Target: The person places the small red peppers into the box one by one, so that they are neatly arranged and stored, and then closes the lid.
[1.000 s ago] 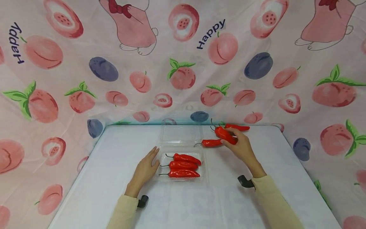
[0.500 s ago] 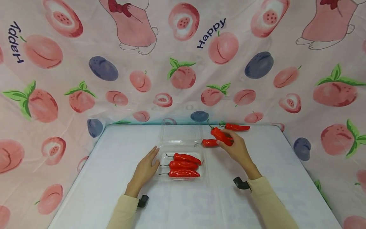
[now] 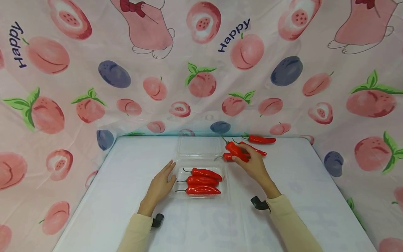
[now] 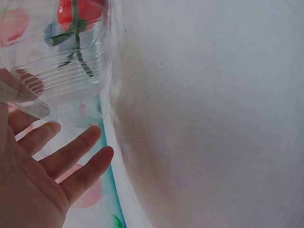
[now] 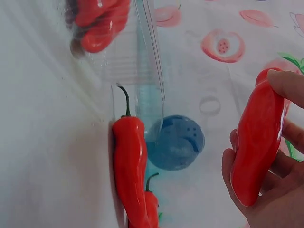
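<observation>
My right hand (image 3: 254,167) pinches a red chili pepper (image 3: 234,149) between thumb and fingers, raised off the table with its stem pointing up-left. In the right wrist view, the thumb lies near one end of this pepper (image 5: 259,137). A clear plastic clamshell box (image 3: 201,197) stands at mid-table, its lid (image 3: 199,147) folded back. Inside lie three red peppers (image 3: 203,180) side by side, stems to the left. Along the box's left side rests my left hand (image 3: 161,185), fingers spread and fairly straight; the left wrist view shows the box wall (image 4: 71,90) against it.
Behind the right hand, a partly covered pepper (image 3: 227,157), a second pepper (image 3: 260,153) and a third pepper (image 3: 262,139) lie on the white table (image 3: 132,150). A fruit-patterned curtain (image 3: 176,87) rises at the table's back edge.
My right hand has carried its pepper left and slightly down, toward the box. A pepper behind it has come into view. The left hand has stayed at the box.
</observation>
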The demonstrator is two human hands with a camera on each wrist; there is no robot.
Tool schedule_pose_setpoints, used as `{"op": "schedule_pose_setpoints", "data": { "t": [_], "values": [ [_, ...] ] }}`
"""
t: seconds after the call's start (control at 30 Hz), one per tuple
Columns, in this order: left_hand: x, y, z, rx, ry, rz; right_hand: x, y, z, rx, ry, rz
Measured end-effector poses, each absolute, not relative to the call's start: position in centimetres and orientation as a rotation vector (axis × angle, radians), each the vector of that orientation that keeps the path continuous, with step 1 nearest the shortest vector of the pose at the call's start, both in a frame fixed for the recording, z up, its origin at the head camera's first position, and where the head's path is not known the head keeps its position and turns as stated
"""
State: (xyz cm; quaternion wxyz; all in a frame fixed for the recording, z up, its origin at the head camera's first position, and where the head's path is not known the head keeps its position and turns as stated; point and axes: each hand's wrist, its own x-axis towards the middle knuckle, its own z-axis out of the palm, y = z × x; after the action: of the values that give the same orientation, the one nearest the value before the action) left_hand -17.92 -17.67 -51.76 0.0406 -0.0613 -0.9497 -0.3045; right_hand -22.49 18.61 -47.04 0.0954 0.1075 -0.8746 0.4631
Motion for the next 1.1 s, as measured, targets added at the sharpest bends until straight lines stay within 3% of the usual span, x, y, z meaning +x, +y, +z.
{"op": "schedule_pose_setpoints", "data": {
  "t": [1.1],
  "values": [
    [-18.1,-17.8,-51.7,-0.200,-2.907,-0.940,-21.9,13.7,-48.5,0.432,-2.634,1.527]
  ]
}}
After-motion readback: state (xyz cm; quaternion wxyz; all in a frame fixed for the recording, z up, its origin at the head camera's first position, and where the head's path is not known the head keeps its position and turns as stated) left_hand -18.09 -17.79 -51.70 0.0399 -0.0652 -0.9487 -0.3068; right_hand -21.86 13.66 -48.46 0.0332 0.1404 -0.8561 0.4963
